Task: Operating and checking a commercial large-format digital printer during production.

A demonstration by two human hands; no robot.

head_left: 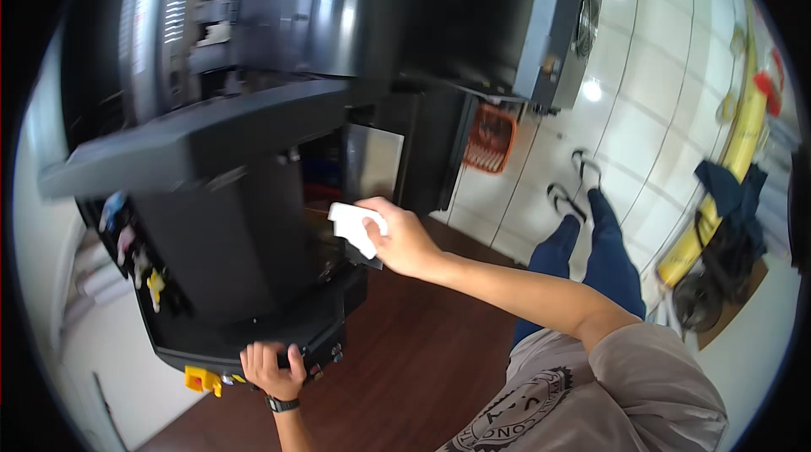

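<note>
My right hand [404, 242] is closed round a folded white wipe [355, 229], cloth or paper, I cannot tell which. It holds the wipe beside the open side of a large black machine [220, 249], near a pale flat panel [378, 166]. Whether the wipe touches the machine cannot be made out. My left hand [274, 370], with a dark watch at its wrist, curls its fingers over the machine's lower black edge. Close to that hand is a yellow clip-like part [201, 380] on the same edge.
An orange-red plastic basket [490, 139] stands on the white tiled floor [621, 144]. Dark wood-look flooring [414, 325] lies under the machine. Along the right are a long yellow roll [718, 190] and dark cloth [733, 190]. Small coloured figures [155, 287] hang on the machine's left side.
</note>
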